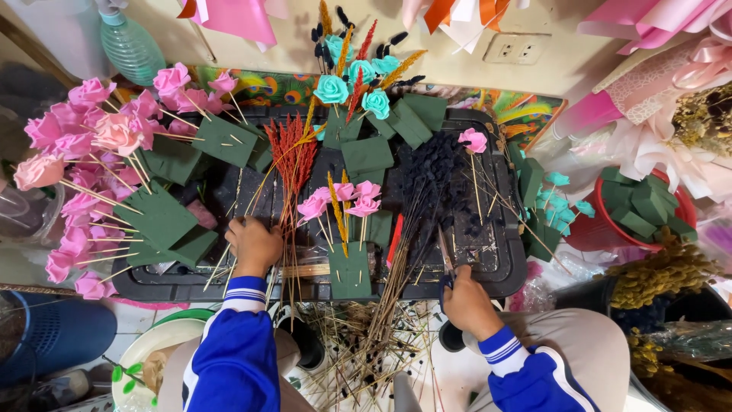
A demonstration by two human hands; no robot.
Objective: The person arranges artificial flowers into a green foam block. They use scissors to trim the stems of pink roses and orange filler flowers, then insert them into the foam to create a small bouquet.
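head view: left hand point(254, 244) gripping red stems point(292, 164), right hand point(467, 301) holding scissors point(444, 259); trimming step, next cut needs steady stems.

Left hand point(253, 244) grips red stems point(290, 164); right hand point(467, 302) holds scissors point(444, 259).

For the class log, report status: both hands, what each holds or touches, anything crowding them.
Left hand shut on red dried stems. Right hand shut on scissors beside dark dried stems. Green foam blocks crowd the black tray.

Matt foam blocks point(158, 217) (green), metal scissors point(444, 255), dried stems point(292, 164).
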